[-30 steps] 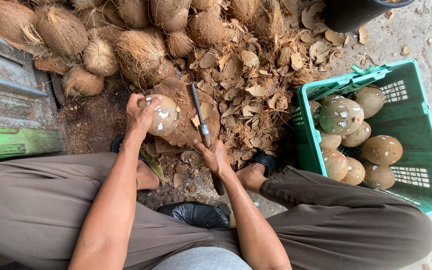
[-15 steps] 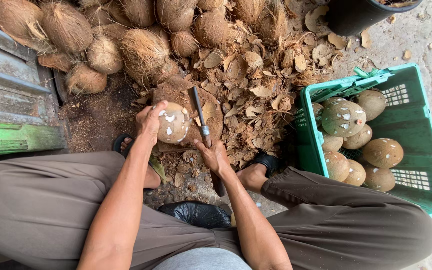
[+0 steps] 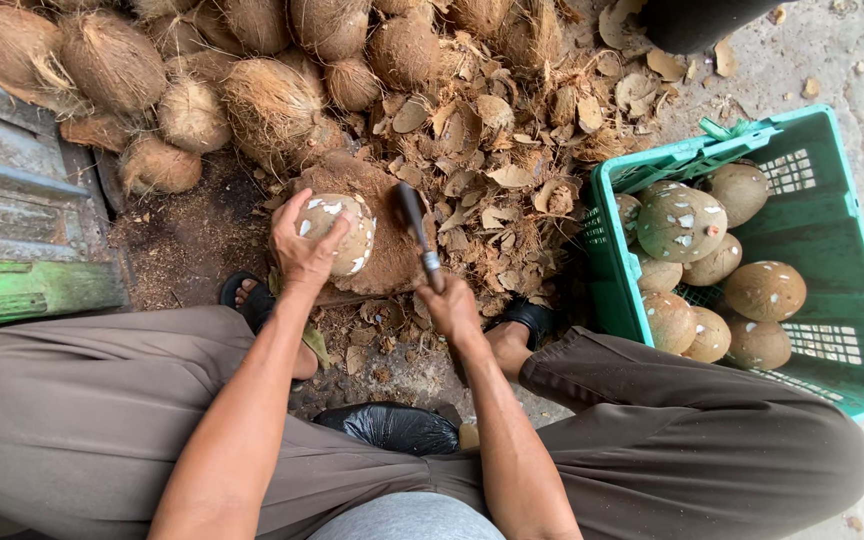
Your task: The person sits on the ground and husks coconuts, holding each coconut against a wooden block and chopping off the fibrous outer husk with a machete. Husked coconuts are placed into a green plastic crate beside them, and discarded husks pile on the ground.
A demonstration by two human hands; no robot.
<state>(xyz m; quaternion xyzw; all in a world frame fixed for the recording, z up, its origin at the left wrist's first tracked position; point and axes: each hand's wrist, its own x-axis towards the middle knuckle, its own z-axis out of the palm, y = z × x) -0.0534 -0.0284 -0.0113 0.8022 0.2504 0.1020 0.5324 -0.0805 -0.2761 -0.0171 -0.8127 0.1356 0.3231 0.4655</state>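
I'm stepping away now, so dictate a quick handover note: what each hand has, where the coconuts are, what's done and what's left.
Left hand: gripping a partly peeled coconut on the chopping block.
Right hand: holding the knife, blade beside the coconut, above the block.
Done: several peeled coconuts lie in the green crate on the right.
Left: brown skin remains on the held coconut; a pile of unpeeled husked coconuts waits behind the block, with shell chips scattered around.
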